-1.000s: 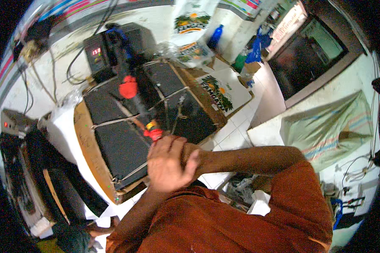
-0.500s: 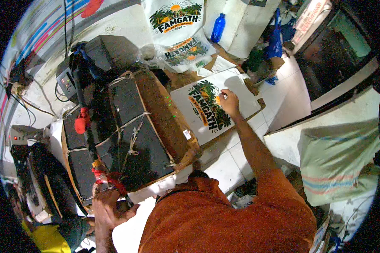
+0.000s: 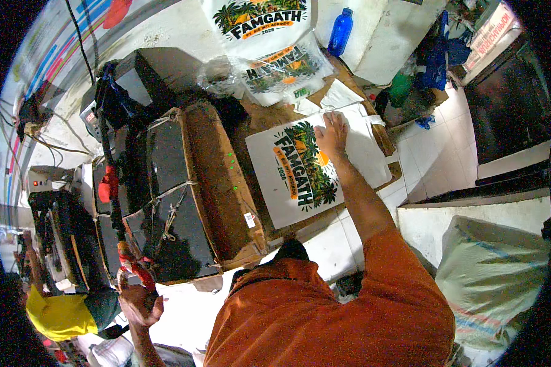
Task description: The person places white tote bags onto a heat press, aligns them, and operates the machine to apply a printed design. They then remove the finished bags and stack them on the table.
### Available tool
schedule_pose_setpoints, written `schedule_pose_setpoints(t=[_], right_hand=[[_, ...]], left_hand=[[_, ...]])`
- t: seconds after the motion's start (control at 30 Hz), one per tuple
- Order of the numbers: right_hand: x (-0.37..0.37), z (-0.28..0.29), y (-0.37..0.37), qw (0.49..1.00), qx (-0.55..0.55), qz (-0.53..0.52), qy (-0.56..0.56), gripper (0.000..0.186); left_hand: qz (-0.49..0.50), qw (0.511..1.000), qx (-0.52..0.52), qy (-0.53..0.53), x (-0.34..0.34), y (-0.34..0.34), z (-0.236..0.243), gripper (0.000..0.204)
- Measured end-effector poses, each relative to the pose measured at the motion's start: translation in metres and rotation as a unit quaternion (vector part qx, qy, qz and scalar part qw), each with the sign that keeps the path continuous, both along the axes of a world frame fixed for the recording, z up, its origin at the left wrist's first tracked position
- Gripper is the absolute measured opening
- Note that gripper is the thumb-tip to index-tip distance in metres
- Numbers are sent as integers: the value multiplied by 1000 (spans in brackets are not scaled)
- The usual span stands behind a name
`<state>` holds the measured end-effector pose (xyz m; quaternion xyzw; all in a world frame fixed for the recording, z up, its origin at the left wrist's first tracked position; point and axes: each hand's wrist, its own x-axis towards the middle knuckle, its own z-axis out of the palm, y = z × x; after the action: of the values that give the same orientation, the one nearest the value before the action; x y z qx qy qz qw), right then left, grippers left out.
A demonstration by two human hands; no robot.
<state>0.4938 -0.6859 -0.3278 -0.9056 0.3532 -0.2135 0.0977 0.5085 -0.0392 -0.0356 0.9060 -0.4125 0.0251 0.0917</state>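
My right hand [image 3: 332, 136] lies fingers apart on a white printed item [image 3: 268, 180], pressing near the upper edge of its palm-tree design; it rests on a brown board [image 3: 388, 147]. My left hand [image 3: 139, 304] is at the lower end of the red-wrapped lever [image 3: 109, 183] of a heat press, fingers curled at its handle and thumb sticking out. The lever crosses the press's black, string-tied top plate [image 3: 138, 156], left of the printed item.
Behind are a hanging printed sheet [image 3: 257, 15], bagged prints [image 3: 280, 78] and a blue bottle [image 3: 340, 33]. A control box [image 3: 43, 183] stands left, above a person in yellow [image 3: 60, 315]. A pale green sack [image 3: 490, 275] and dark doorway [image 3: 508, 116] are right.
My hands have parted from the lever: the right moved onto the printed item and its fingers spread, while the left remains low at the handle. The view has shifted toward the right.
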Motion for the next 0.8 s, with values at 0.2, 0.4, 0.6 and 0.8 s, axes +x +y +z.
schedule_pose_setpoints(t=[0.2,0.4,0.6,0.8], right_hand=[[0,4,4,996,42,34,-66,43],[-6,9,19,983,8,117,-145,14],[-19,14,34,974,-22,134,-180,12],[-26,13,38,979,-64,160,-107,21]], left_hand=[[8,1000,10,3,0,-6,3,41],[17,1000,16,9,-2,-6,4,39],[17,1000,18,5,-3,-7,5,37],[21,1000,14,9,-6,0,4,36]])
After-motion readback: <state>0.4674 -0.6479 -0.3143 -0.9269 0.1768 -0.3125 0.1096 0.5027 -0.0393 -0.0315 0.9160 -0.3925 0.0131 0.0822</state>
